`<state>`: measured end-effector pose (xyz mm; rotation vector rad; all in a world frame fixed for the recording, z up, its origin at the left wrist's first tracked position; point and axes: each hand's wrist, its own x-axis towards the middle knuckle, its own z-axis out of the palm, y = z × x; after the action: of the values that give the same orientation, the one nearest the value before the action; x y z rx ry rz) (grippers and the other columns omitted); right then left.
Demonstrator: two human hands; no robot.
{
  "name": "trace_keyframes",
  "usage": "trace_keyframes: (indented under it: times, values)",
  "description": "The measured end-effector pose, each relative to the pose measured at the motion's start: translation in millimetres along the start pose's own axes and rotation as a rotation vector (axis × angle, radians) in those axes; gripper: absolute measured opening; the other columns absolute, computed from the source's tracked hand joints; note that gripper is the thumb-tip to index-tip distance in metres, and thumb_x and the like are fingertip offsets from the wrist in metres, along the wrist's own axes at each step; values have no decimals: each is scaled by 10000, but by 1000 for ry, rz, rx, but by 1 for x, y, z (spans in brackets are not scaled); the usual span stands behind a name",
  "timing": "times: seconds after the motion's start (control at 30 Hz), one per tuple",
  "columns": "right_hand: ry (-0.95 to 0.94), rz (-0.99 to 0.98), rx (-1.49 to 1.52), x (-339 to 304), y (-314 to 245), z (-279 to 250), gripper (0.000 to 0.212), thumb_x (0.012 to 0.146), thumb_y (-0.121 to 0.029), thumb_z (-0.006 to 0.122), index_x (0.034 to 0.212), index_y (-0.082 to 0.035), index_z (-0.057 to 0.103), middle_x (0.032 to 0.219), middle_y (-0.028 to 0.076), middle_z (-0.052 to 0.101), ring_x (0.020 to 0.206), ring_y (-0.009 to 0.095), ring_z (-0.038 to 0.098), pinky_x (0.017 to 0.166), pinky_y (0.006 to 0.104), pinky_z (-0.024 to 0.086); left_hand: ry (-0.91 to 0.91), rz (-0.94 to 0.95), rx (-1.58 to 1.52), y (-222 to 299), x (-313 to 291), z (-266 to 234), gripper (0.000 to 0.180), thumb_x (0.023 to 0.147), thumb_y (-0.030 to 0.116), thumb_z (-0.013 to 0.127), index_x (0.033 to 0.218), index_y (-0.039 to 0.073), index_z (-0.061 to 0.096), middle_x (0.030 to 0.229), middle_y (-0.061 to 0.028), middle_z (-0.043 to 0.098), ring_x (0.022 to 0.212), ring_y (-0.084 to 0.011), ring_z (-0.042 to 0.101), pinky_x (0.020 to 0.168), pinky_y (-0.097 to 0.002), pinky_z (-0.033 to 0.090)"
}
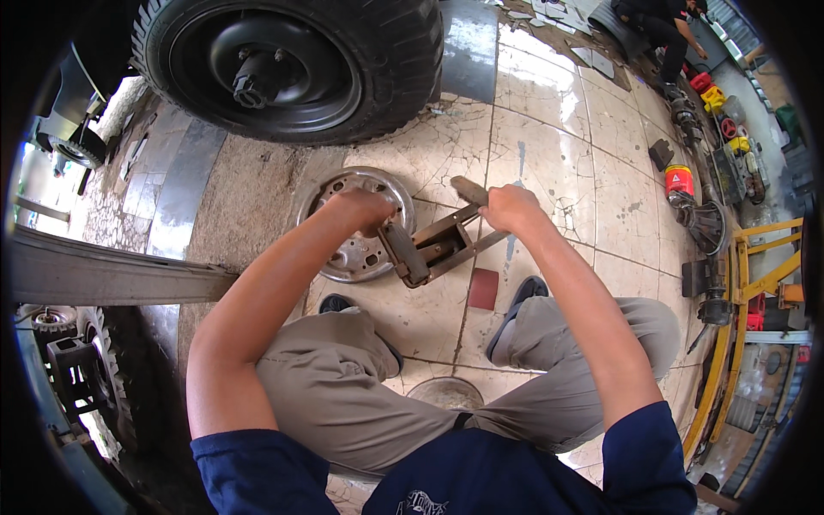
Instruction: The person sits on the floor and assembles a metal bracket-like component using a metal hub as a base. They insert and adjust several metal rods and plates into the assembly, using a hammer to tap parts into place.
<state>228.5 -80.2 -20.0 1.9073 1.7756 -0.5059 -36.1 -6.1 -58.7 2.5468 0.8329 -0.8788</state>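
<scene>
our left hand [360, 210] closes on the brake shoe [403, 253] over the metal hubcap [356, 257]; our right hand [508, 209] fists a lever handle [470, 190] just beside it.

The left hand [365, 211] covered part of the metal wheel cover [356, 225], and its fingers were out of sight behind the knuckles. The right hand [508, 207] hid how it gripped the tool handle [469, 190]. The black tyre [292, 64] ran off the top edge.
</scene>
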Motion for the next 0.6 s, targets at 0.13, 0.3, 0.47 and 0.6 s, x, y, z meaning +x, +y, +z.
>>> trace_keyframes:
  times: [0.13,0.3,0.47,0.6]
  values:
    - [29,-33,37,-2,3,2,425,934,-439,582,1108,-68,695,1100,126,707,1039,302,671,870,408,544,-41,-38,-33,6,-3,-8,449,797,104,694,1235,176,622,1086,-118,694,1003,-300,679,854,-417,546]
    - [49,-39,48,-8,-2,-1,431,934,-444,575,1125,-76,691,1060,128,717,1037,300,673,881,410,538,14,11,-30,-2,2,3,408,790,97,688,1191,161,648,1051,-117,701,974,-295,683,840,-415,546]
    - [50,-8,172,-4,9,2,466,928,-465,570,1202,-98,658,1083,147,709,1057,307,664,905,425,524,12,-12,-25,-3,5,6,367,778,113,709,1142,155,675,999,-119,709,943,-285,689,816,-404,545]
    - [233,150,530,2,22,28,544,925,-487,559,1320,-114,582,1113,168,698,1080,340,648,909,440,512,-114,-34,-146,4,-8,-9,368,784,190,743,1146,189,675,979,-96,714,938,-271,688,808,-395,543]
